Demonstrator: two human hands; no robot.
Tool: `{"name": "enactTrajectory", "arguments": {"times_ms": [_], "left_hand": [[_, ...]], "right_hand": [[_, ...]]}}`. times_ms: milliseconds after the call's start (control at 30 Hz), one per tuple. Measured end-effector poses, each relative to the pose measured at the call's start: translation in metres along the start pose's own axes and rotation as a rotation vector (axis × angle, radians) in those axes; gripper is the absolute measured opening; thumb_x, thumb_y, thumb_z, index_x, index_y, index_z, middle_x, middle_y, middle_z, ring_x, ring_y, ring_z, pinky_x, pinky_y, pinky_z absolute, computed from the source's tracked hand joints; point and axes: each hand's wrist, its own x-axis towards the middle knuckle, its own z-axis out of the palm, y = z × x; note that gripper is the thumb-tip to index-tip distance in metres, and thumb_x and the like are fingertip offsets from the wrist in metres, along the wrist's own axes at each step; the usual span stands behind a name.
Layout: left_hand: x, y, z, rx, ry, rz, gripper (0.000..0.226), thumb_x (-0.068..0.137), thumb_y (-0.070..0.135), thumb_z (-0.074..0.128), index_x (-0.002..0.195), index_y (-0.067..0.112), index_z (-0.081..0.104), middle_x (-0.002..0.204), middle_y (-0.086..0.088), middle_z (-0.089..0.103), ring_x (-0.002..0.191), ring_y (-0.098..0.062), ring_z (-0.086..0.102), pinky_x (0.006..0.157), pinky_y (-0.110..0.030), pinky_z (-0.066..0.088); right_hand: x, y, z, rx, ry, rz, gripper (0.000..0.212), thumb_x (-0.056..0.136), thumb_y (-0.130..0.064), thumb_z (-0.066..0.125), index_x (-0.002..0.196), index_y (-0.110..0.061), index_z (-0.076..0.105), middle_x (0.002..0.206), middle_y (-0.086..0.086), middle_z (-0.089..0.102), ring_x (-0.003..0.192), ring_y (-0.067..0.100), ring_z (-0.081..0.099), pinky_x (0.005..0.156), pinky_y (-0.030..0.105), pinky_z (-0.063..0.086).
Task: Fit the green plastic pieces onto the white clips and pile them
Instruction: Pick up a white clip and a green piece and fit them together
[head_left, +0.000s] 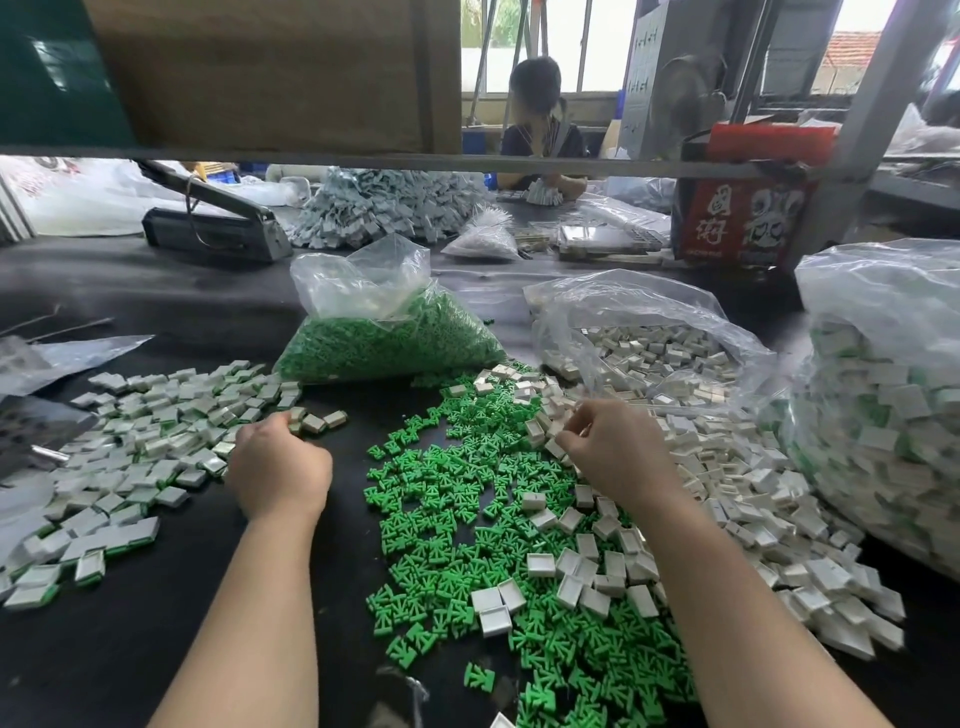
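Loose green plastic pieces lie spread across the middle of the black table. White clips are heaped to their right. Finished white clips with green inserts form a pile on the left. My left hand is at the right edge of that pile, knuckles up, its fingers curled round an assembled clip. My right hand reaches into the white heap, and its thumb and fingers pinch a white clip.
Behind the loose parts stand an open bag of green pieces, an open bag of white clips and a big bag of finished clips at the right. A black heat sealer sits at the back left. A person works across the table.
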Motion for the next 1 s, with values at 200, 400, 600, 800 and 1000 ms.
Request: {"name": "enactTrajectory", "arguments": {"times_ms": [200,400,600,800,1000], "left_hand": [[-0.011,0.026,-0.001,0.028,0.012,0.145,0.039,0.089,0.019,0.06,0.128,0.018,0.062,0.13,-0.019,0.054,0.114,-0.04,0.05,0.093,-0.045,0.041],[-0.042,0.072,0.011,-0.315,-0.276,0.351,0.014,0.091,0.021,0.065,0.104,0.023,0.07,0.097,0.002,0.067,0.08,-0.013,0.063,0.065,-0.025,0.047],[-0.066,0.093,0.028,-0.685,-0.678,0.151,0.013,0.095,0.031,0.063,0.098,0.019,0.069,0.087,0.002,0.071,0.066,-0.006,0.061,0.054,-0.018,0.045],[-0.07,0.095,0.027,-0.961,-0.792,0.049,0.006,0.09,0.015,0.069,0.089,0.015,0.075,0.075,0.0,0.074,0.065,-0.006,0.065,0.056,-0.018,0.05],[-0.064,0.088,0.022,-1.067,-0.764,-0.044,0.012,0.087,0.0,0.069,0.092,0.01,0.071,0.077,-0.004,0.074,0.068,-0.01,0.069,0.06,-0.019,0.054]], "right_hand": [[-0.003,-0.002,0.014,-0.189,0.027,-0.034,0.02,0.091,-0.035,0.064,0.099,-0.016,0.065,0.087,-0.002,0.067,0.081,0.015,0.063,0.076,0.032,0.058],[-0.004,0.0,0.02,-0.232,0.021,-0.068,0.016,0.094,-0.029,0.061,0.103,-0.016,0.066,0.093,-0.001,0.065,0.086,0.016,0.061,0.078,0.03,0.058],[-0.007,-0.011,0.009,0.153,0.11,-0.165,0.019,0.088,-0.038,0.069,0.094,-0.02,0.072,0.082,-0.004,0.071,0.067,0.009,0.063,0.066,0.025,0.055],[-0.011,-0.025,0.006,0.304,0.197,-0.336,0.014,0.081,-0.025,0.079,0.091,-0.016,0.076,0.078,-0.005,0.072,0.062,0.004,0.062,0.059,0.022,0.052],[-0.008,-0.024,0.011,0.134,-0.211,-0.246,0.038,0.08,-0.042,0.076,0.112,-0.024,0.07,0.103,-0.005,0.07,0.088,0.008,0.063,0.087,0.032,0.054]]}}
